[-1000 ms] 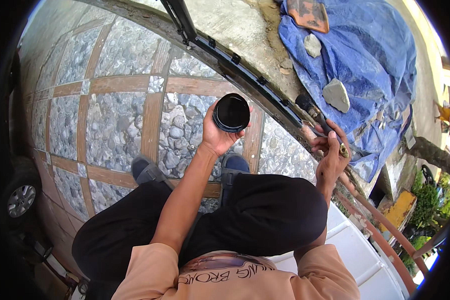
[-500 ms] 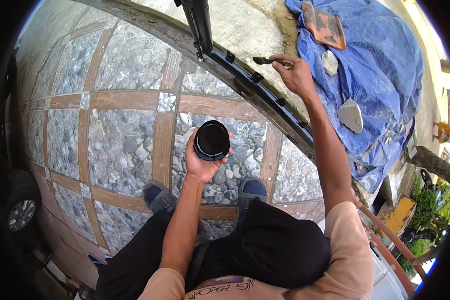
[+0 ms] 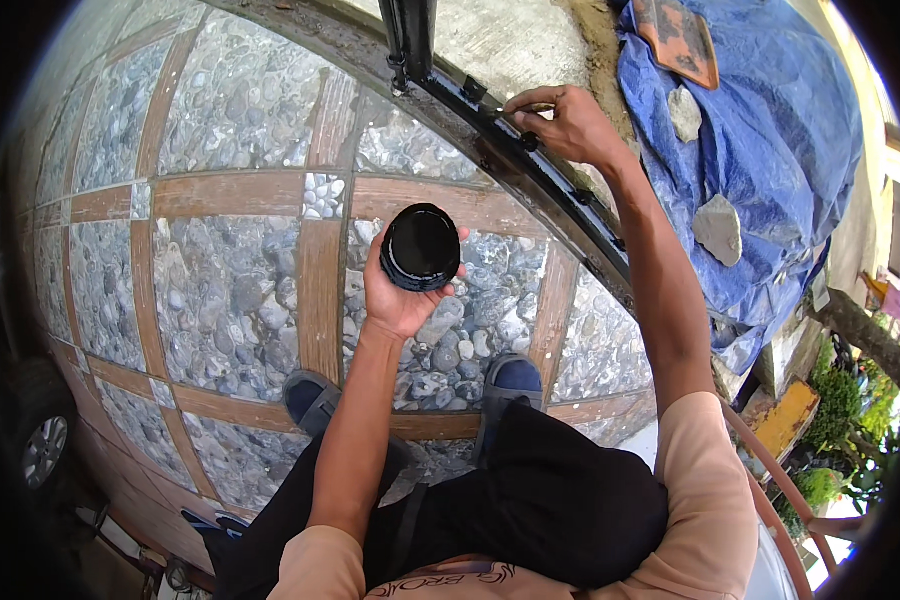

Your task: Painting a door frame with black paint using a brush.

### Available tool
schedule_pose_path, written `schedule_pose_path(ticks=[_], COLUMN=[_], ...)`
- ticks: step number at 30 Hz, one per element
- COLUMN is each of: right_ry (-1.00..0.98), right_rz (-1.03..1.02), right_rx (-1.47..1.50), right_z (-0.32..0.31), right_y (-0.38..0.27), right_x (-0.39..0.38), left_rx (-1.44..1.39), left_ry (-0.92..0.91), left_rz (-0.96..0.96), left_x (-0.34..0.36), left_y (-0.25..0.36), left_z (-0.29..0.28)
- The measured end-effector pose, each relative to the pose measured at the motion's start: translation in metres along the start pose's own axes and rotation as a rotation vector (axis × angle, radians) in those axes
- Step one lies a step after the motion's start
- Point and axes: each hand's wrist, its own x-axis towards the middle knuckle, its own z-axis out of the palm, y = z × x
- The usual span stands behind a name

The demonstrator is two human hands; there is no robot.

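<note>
My left hand (image 3: 395, 308) is closed around a round black tub (image 3: 420, 248) of dark, glossy liquid that looks like black paint. It holds the tub level above the floor, in front of my feet. Farther out to the right, my right hand (image 3: 570, 127) pinches a small paintbrush (image 3: 538, 107). Its bristle end is at a black metal rail (image 3: 555, 172), hard to see against the dark metal. Small black tabs stick up along the rail, which meets an upright black post (image 3: 408, 45) at its far end.
Beyond the rail lies a crumpled blue tarp (image 3: 780, 140) with a clay roof tile (image 3: 676, 42) and two stones, the nearer a pale stone (image 3: 718, 230). Pebble panels and brown strips make up the floor (image 3: 225, 290). A vehicle wheel (image 3: 45, 452) is at the left edge.
My right hand has come down and left, bringing the brush from above the concrete to the rail. The tub has risen slightly in view, still in my left hand. The whole view has shifted slightly.
</note>
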Motion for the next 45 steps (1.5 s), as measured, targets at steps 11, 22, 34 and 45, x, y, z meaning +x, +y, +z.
schedule_pose_path(ticks=[11, 22, 34, 45], right_ry=[0.226, 0.281, 0.345, 0.365], right_rz=[0.265, 0.146, 0.013, -0.051], right_rx=[0.23, 0.847, 0.489, 0.626], right_z=[-0.026, -0.059, -0.089, -0.156], right_y=[-0.039, -0.187, -0.371, -0.566], right_x=[-0.03, -0.079, -0.086, -0.092], left_rx=[0.049, 0.237, 0.397, -0.099], left_ry=[-0.053, 0.05, 0.089, -0.002], left_rz=[0.03, -0.158, -0.213, 0.086], left_x=[0.003, -0.01, -0.093, -0.233], left_y=[0.021, 0.084, 0.168, 0.141], left_z=[0.001, 0.054, 0.18, 0.315])
